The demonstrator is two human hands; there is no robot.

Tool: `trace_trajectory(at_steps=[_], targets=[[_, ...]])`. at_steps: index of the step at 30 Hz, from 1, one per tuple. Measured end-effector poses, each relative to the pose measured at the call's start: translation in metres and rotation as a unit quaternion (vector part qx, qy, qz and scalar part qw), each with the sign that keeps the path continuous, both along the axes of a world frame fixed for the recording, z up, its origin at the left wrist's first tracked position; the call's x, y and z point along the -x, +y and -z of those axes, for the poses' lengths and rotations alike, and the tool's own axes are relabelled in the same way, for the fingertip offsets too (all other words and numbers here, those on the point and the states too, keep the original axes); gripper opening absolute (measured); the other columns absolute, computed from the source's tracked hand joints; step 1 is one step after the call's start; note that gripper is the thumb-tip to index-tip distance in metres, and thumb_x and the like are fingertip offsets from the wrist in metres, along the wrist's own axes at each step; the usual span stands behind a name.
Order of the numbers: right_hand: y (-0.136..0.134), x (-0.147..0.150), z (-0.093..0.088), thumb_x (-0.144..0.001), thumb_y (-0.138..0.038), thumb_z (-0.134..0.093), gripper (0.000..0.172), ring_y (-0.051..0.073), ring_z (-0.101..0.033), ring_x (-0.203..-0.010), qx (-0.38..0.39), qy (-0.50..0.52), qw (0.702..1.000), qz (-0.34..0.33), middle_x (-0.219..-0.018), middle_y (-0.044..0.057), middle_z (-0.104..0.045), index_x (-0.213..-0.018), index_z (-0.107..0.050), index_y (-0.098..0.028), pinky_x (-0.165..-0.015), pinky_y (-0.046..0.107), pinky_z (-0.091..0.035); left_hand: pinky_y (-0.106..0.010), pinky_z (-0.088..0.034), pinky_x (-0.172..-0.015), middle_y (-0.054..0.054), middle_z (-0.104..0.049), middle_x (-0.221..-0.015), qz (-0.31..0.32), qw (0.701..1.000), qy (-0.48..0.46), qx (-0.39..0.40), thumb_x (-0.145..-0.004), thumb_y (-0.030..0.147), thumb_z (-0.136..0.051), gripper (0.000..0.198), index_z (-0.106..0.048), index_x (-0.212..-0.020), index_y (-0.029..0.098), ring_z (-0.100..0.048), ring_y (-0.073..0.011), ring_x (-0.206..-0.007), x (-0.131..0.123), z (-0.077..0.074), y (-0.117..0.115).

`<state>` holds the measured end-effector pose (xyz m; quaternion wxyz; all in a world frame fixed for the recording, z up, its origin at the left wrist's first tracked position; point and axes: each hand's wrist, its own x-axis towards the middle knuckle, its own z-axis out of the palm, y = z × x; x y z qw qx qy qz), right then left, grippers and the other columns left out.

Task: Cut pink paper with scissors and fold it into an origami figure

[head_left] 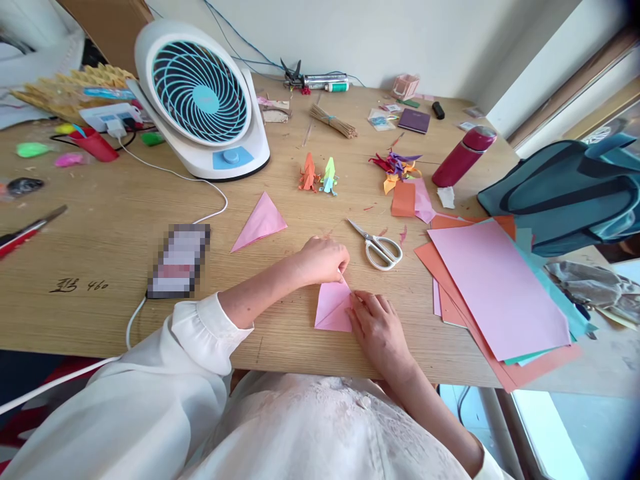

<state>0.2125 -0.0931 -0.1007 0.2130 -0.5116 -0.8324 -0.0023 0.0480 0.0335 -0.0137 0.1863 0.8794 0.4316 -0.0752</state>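
Note:
A small pink paper with a diagonal crease lies on the wooden table near its front edge. My left hand pinches the top corner of this paper between curled fingers. Along the right edge of the paper rests my right hand, its fingers close together and its fingertips on the paper. A folded pink triangle lies farther to the left. White-handled scissors are just beyond my hands. Orange and green-blue folded paper figures stand behind.
At the left are a phone with a white cable and a white fan. Stacked coloured sheets, a red bottle and a teal bag occupy the right side. A stick bundle lies at the back.

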Motion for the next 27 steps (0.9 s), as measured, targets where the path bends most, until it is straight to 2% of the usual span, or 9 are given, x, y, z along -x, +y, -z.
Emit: trace_trajectory(at_steps=[4, 8, 11, 14, 17, 19, 22, 27], targets=[[0.008, -0.007, -0.001, -0.097, -0.017, -0.052, 0.022, 0.025, -0.055, -0.089, -0.003, -0.044, 0.999, -0.003, -0.111, 0.012, -0.067, -0.116, -0.063, -0.015, -0.075, 0.040, -0.044, -0.025, -0.039, -0.059, -0.001, -0.074, -0.080, -0.094, 0.989, -0.103, 0.044, -0.072, 0.032, -0.073, 0.011, -0.072, -0.073, 0.021, -0.064, -0.0178, -0.075, 0.008, 0.016, 0.007], [0.009, -0.011, 0.002, -0.096, -0.015, -0.052, 0.025, 0.026, -0.054, -0.090, 0.001, -0.054, 0.998, -0.008, -0.113, 0.012, -0.066, -0.118, -0.063, -0.016, -0.076, 0.040, -0.043, -0.022, -0.042, -0.059, 0.000, -0.074, -0.083, -0.117, 0.985, -0.113, 0.053, -0.080, 0.041, -0.067, 0.023, -0.074, -0.086, 0.021, -0.065, -0.0148, -0.074, 0.018, 0.031, 0.011], [0.008, -0.012, 0.004, -0.096, -0.015, -0.051, 0.027, 0.026, -0.054, -0.092, 0.004, -0.051, 0.999, -0.009, -0.115, 0.012, -0.065, -0.120, -0.062, -0.016, -0.076, 0.041, -0.043, -0.023, -0.042, -0.062, 0.000, -0.075, -0.085, -0.106, 0.989, -0.093, 0.041, -0.075, 0.044, -0.071, 0.024, -0.074, -0.085, 0.022, -0.065, -0.0160, -0.077, 0.017, 0.031, 0.010], [0.008, -0.011, 0.003, -0.096, -0.015, -0.051, 0.027, 0.026, -0.054, -0.092, 0.003, -0.050, 0.999, -0.009, -0.114, 0.012, -0.065, -0.121, -0.062, -0.017, -0.077, 0.041, -0.043, -0.029, -0.043, -0.072, -0.002, -0.074, -0.081, -0.084, 0.995, -0.055, 0.011, -0.068, 0.043, -0.077, 0.023, -0.071, -0.073, 0.022, -0.065, -0.0210, -0.082, 0.006, 0.026, 0.009], [0.008, -0.010, 0.001, -0.097, -0.016, -0.051, 0.025, 0.025, -0.054, -0.091, 0.001, -0.053, 0.999, -0.005, -0.113, 0.012, -0.066, -0.119, -0.063, -0.017, -0.077, 0.040, -0.042, -0.036, -0.041, -0.084, -0.003, -0.072, -0.076, -0.049, 0.999, -0.023, -0.002, -0.064, 0.041, -0.082, 0.025, -0.068, -0.066, 0.020, -0.065, -0.0241, -0.085, -0.008, 0.025, 0.010], [0.009, -0.010, 0.000, -0.097, -0.017, -0.051, 0.025, 0.025, -0.054, -0.090, 0.001, -0.054, 0.999, -0.003, -0.112, 0.011, -0.066, -0.118, -0.063, -0.016, -0.076, 0.040, -0.042, -0.038, -0.040, -0.086, -0.003, -0.072, -0.077, -0.002, 1.000, -0.009, 0.002, -0.065, 0.040, -0.081, 0.024, -0.067, -0.066, 0.020, -0.065, -0.0240, -0.083, -0.015, 0.027, 0.011], [0.009, -0.009, -0.001, -0.096, -0.017, -0.052, 0.025, 0.025, -0.054, -0.090, 0.000, -0.055, 0.998, -0.003, -0.111, 0.011, -0.067, -0.118, -0.063, -0.016, -0.075, 0.039, -0.042, -0.033, -0.041, -0.078, -0.003, -0.073, -0.080, 0.069, 0.997, 0.004, 0.018, -0.071, 0.037, -0.076, 0.019, -0.068, -0.069, 0.020, -0.065, -0.0219, -0.078, -0.019, 0.032, 0.014], [0.009, -0.009, -0.001, -0.097, -0.017, -0.051, 0.024, 0.025, -0.053, -0.089, -0.005, -0.053, 0.999, 0.001, -0.110, 0.011, -0.067, -0.118, -0.063, -0.016, -0.074, 0.039, -0.041, -0.025, -0.037, -0.060, 0.001, -0.071, -0.073, 0.078, 0.996, -0.002, 0.041, -0.073, 0.033, -0.073, 0.014, -0.068, -0.068, 0.022, -0.063, -0.0161, -0.068, -0.009, 0.032, 0.022]])
